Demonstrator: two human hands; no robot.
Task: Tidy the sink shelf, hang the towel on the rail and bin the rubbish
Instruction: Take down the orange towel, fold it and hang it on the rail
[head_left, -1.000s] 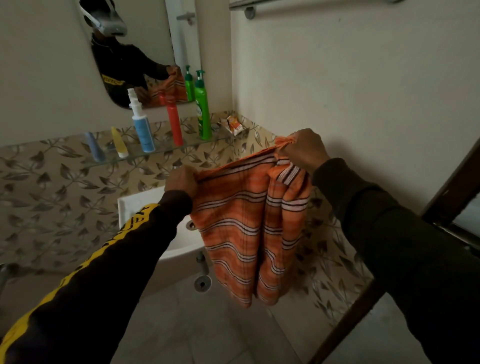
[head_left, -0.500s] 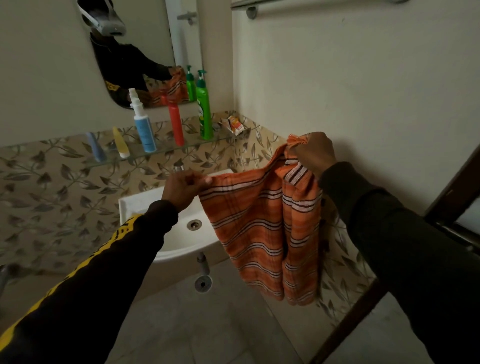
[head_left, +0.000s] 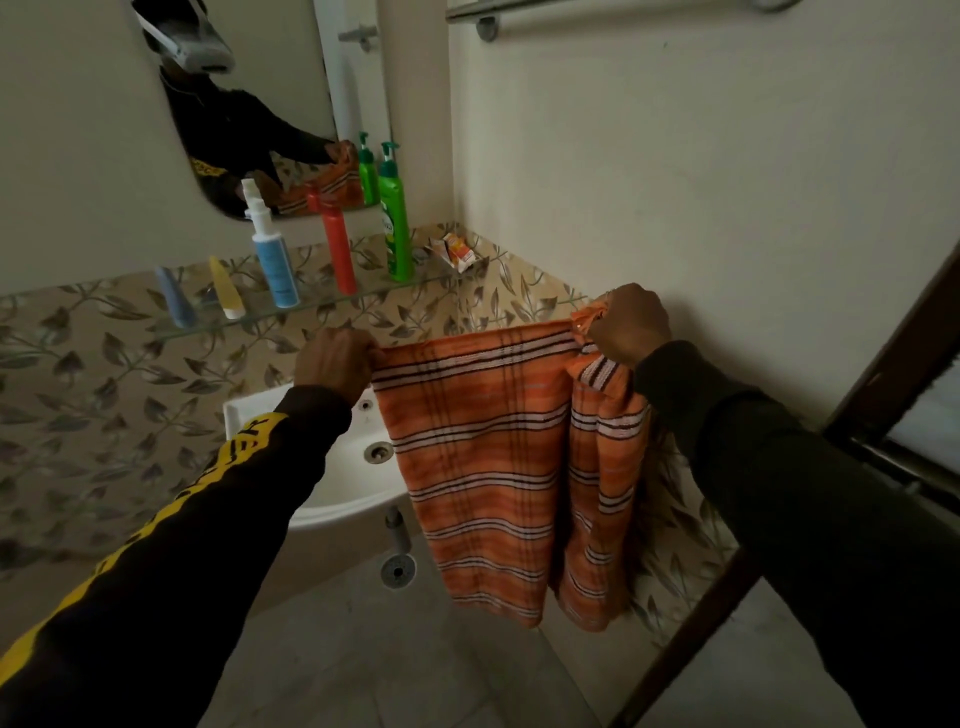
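Against pale bathroom wall, well below the rail (head_left: 597, 8), left hand (head_left: 335, 364) and right hand (head_left: 628, 325) clench the top corners of the orange towel (head_left: 483, 457), whose soft, light cloth hangs limp beneath them, best held by that edge.

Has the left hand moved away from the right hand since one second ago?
Yes. The left hand has drawn leftward, away from the right hand, stretching the towel flat; judged against the sink.
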